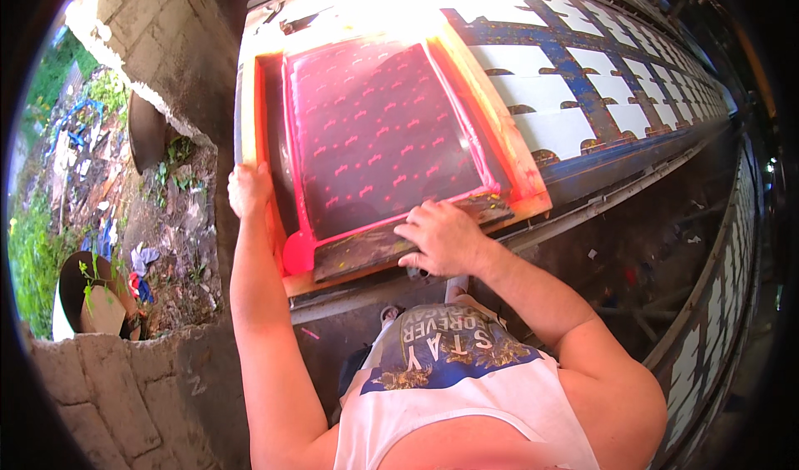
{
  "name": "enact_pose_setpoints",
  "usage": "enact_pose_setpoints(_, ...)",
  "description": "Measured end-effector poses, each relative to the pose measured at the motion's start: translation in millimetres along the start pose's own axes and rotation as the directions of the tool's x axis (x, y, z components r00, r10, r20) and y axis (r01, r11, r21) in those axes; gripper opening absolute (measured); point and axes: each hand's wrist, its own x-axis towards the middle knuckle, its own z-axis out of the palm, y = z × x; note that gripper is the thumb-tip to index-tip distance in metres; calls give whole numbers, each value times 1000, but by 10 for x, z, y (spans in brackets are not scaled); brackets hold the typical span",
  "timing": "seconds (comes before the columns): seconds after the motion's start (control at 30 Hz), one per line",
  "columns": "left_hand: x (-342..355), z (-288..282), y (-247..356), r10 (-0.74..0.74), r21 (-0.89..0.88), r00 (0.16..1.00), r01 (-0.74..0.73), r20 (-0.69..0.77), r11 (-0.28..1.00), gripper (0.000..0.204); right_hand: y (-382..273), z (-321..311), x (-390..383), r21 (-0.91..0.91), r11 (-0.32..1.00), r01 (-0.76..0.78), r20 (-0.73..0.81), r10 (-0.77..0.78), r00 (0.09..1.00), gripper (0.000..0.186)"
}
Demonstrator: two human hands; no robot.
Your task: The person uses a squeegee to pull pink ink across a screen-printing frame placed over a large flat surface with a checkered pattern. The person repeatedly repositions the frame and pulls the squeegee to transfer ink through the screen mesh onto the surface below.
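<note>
A wooden screen-printing frame point(491, 95) lies tilted in front of me, its dark mesh point(374, 129) covered with small repeated pink marks. Bright pink ink point(300, 253) lines the mesh's edges and pools at the near left corner. My left hand point(250, 189) is closed round the frame's left side. Along the near end rests a wide squeegee point(358, 252) with a dark, stained wooden handle. My right hand point(445, 238) holds this handle right of its middle, fingers over the top and thumb on the near side. The squeegee's blade is hidden from view.
On the right, a long blue printing table point(583, 145) carries rows of white cut pieces point(553, 129). A metal rail point(616, 195) runs along its near edge. A broken block wall point(158, 37) stands left, with rubble and litter point(183, 228) beyond. Glare washes out the far end.
</note>
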Motion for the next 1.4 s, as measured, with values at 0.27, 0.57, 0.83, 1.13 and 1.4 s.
enact_pose_setpoints(0.27,26,0,-6,-24,104,998,29,-52,994,66,1290,-404,-280,307,944,119,-374,5,928,41)
enact_pose_setpoints(0.57,9,10,-48,-81,82,996,84,-42,993,69,3146,38,-194,546,837,-40,-493,360,792,69)
enact_pose_setpoints(0.83,74,-2,-170,-148,-56,987,151,59,987,66,3385,375,-309,980,78,184,-178,765,619,64)
enact_pose_setpoints(1.13,106,89,-333,-67,-175,998,66,0,982,55,3152,-279,-207,975,-131,177,-25,731,681,76)
enact_pose_setpoints(1.4,287,-26,-248,-50,-381,995,81,89,921,38,3199,-696,-152,987,-18,159,-93,742,664,79)
